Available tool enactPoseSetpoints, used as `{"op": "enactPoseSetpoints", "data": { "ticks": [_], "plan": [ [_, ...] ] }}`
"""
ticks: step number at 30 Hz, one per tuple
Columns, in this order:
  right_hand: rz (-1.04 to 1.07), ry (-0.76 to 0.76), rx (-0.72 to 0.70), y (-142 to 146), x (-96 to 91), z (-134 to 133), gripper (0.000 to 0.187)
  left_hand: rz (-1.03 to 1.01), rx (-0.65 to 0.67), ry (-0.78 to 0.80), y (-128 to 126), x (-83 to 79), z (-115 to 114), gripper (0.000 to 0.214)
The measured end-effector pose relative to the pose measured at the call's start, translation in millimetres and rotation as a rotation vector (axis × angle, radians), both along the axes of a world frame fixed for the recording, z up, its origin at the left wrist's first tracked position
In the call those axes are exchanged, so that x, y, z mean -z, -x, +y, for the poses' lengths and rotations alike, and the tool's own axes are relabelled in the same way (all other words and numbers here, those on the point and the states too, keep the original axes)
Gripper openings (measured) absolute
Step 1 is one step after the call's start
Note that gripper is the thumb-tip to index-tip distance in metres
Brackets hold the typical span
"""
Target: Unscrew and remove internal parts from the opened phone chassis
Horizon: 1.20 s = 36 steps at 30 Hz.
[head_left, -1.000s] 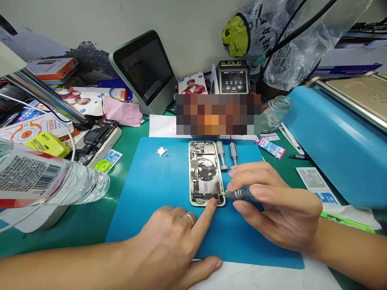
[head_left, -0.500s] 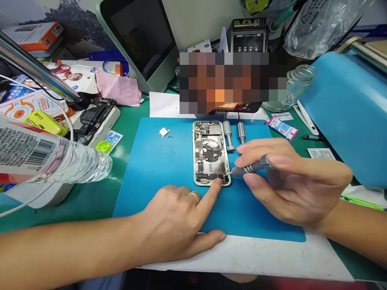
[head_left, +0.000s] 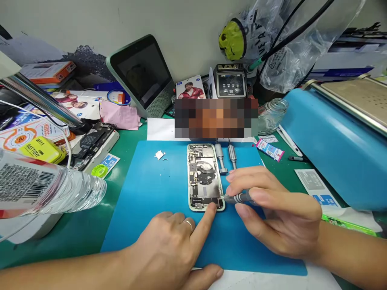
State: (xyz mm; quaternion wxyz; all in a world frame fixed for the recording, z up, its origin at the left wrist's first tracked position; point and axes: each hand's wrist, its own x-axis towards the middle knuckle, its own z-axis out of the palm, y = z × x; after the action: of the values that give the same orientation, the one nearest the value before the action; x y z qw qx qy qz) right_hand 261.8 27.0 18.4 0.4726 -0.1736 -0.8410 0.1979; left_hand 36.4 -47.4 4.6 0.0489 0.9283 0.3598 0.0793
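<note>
An opened smartphone body (head_left: 208, 189) with bare inner parts lies on a blue mat (head_left: 133, 201). My left hand (head_left: 173, 245) rests in front of it, its index finger stretched onto the phone's lower edge and its thumb apart. A ring is on one finger. My right hand (head_left: 281, 213) pinches a grey screwdriver (head_left: 237, 198), held slanted with its tip at the phone's lower right corner. Just beyond the phone's right side lie two more grey screwdrivers, one (head_left: 221, 159) nearer and one (head_left: 232, 155) farther right. A small metal plate (head_left: 159, 154) and tiny pieces sit left of the phone.
At left, a clear bottle (head_left: 72, 187) juts in near another opened phone (head_left: 93, 145). Behind stand a tilted screen device (head_left: 142, 74) and a glass jar (head_left: 272, 117). A blue-covered box (head_left: 314, 149) fills the right. A pixelated patch hides the area behind the mat.
The view has tilted up, so the desk and both hands appear lower. My left index finger stays on the phone, and the screwdriver tip remains by its lower right corner.
</note>
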Motion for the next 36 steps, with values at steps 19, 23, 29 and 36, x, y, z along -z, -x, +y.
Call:
{"op": "enactPoseSetpoints", "data": {
  "ticks": [19,23,29,36],
  "plan": [
    [0.019,-0.004,0.019,-1,2.3,1,0.054,-0.019,-0.001,0.001,1,-3.1,-2,0.064],
    [0.03,0.011,0.021,-1,2.6,0,0.059,-0.004,0.0,0.022,1,-3.0,-1,0.067],
    [0.049,0.08,-0.022,0,2.5,-4,0.078,-0.004,0.005,0.026,2,-0.5,0,0.069],
    [0.069,0.102,-0.022,-1,2.6,-7,0.078,-0.335,0.06,0.204,1,-20.0,7,0.043]
  ]
}}
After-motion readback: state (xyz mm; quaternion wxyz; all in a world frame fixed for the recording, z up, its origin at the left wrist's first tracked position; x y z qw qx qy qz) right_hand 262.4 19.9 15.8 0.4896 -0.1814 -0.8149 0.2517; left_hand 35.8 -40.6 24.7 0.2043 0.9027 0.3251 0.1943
